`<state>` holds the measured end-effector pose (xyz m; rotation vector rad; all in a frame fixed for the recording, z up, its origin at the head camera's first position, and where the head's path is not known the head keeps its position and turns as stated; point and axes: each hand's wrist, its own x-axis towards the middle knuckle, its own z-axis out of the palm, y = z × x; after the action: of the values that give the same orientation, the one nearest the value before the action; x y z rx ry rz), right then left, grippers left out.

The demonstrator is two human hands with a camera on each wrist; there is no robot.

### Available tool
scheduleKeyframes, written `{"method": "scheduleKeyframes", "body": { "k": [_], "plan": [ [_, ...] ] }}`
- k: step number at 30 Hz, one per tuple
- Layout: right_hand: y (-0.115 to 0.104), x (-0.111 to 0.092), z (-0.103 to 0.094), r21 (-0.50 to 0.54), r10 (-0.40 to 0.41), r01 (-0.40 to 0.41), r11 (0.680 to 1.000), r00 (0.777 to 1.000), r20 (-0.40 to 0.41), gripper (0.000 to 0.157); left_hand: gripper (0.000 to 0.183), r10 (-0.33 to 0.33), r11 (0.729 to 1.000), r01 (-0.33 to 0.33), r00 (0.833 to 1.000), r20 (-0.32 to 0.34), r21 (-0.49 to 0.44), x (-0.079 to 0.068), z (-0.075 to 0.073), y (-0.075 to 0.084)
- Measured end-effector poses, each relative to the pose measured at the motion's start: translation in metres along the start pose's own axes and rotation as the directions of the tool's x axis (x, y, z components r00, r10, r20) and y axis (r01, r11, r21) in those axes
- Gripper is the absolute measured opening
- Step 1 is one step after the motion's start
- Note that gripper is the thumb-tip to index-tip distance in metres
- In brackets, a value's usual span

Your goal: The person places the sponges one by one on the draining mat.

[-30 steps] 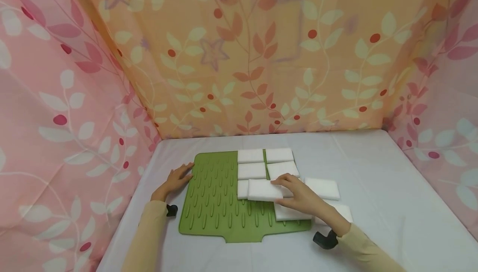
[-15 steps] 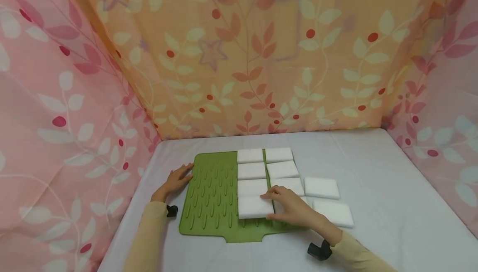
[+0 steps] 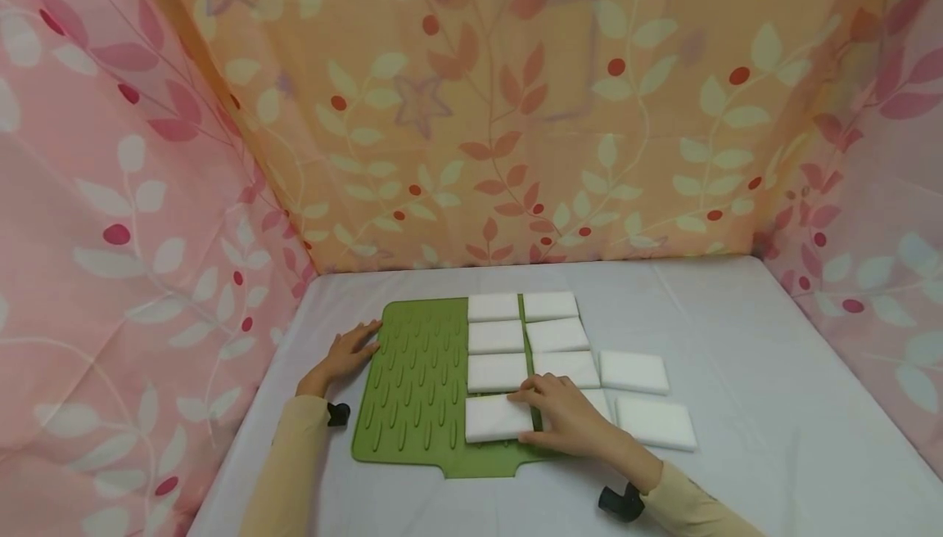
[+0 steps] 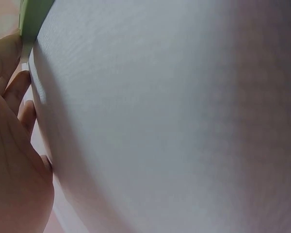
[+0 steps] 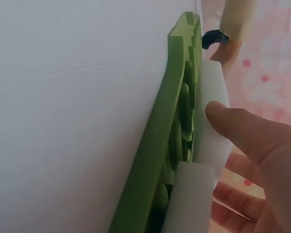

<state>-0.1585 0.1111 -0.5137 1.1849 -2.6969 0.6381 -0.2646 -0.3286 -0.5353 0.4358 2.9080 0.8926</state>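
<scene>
A green ridged mat lies on the white-covered table. White sponge blocks cover its right half in two columns. My right hand holds one white sponge at the front of the left column, thumb on its near edge and fingers at its far edge. A slim green gap separates it from the sponge behind. In the right wrist view the thumb presses against the side of the held sponge. At the mat's left edge rests my left hand, fingers extended, fingertips at the rim.
Two more white sponges, a rear one and a front one, lie on the table right of the mat. Part of another sponge shows behind my right hand. Patterned cloth walls the table's back and sides.
My right hand has carried the sponge left and toward me, from over the third row to the front of the left column. My left hand has stayed at the mat's edge.
</scene>
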Motion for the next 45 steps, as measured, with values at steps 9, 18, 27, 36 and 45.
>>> {"method": "scheduleKeyframes", "body": {
  "k": [9, 18, 27, 36, 45],
  "plan": [
    [0.000, 0.001, 0.003, -0.103, -0.034, 0.032, 0.994, 0.999, -0.020, 0.055, 0.051, -0.012, 1.000, 0.012, 1.000, 0.001, 0.002, 0.000, -0.001, 0.002],
    [0.000, -0.001, 0.003, -0.116, -0.014, 0.015, 0.993, 1.000, 0.012, 0.058, 0.052, -0.021, 1.000, 0.021, 1.000, 0.004, 0.006, 0.000, 0.001, 0.000],
    [0.002, -0.003, -0.004, -0.074, 0.004, -0.005, 0.997, 1.000, -0.013, 0.059, 0.053, 0.077, 0.995, -0.080, 0.996, -0.048, -0.059, -0.004, 0.003, -0.004],
    [0.017, -0.008, -0.013, -0.050, 0.021, -0.026, 0.998, 0.995, -0.100, 0.055, 0.053, 0.005, 1.000, -0.006, 1.000, -0.015, -0.022, -0.002, 0.003, -0.001],
    [0.038, -0.020, -0.025, -0.065, 0.043, -0.057, 0.996, 0.981, -0.190, 0.054, 0.052, -0.024, 1.000, 0.024, 1.000, 0.008, -0.015, -0.001, 0.000, 0.002]
  ]
}}
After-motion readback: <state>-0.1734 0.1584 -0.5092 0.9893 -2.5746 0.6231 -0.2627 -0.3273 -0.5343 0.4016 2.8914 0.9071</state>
